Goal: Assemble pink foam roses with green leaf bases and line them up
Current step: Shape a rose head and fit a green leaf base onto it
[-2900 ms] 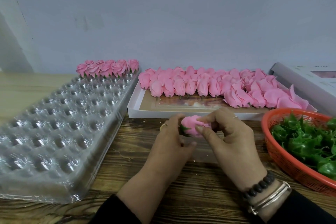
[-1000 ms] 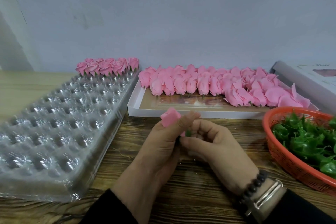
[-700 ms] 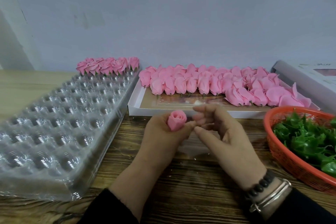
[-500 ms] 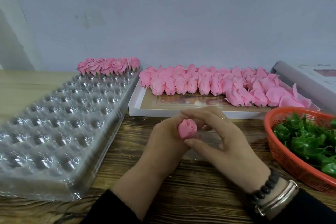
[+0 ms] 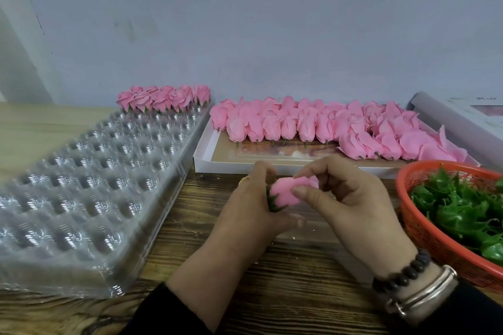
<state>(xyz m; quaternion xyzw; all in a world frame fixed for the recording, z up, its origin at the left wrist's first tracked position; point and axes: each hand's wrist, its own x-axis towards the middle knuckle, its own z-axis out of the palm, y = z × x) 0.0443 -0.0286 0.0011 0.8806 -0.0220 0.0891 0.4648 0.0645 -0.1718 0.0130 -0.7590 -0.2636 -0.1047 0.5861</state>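
Pink foam rose (image 5: 287, 193), soft and rounded, now lies sideways between both hands, just in front of the white cardboard box (image 5: 206, 163). Half a second ago its bloom faced up; it has since been tipped, green leaf base (image 5: 273, 201) pointing left.

Left hand (image 5: 253, 209): fingers curled round the base end, grasping it. Right hand (image 5: 345, 198): thumb and forefinger pinching the outer petals. Both closed on the same rose.

Judgement: base looks seated; the right hand seems to be smoothing petals, so this rose is near finished.

Left of the box: clear plastic dimpled tray (image 5: 89, 185), with one short row of finished pink roses (image 5: 163, 99) at its far end; most dimples unfilled. Inside the box: pink rose heads without bases (image 5: 326, 128). Right of the box: orange mesh basket (image 5: 424, 234) holding green plastic leaf bases (image 5: 462, 207). Plenty remains to assemble.
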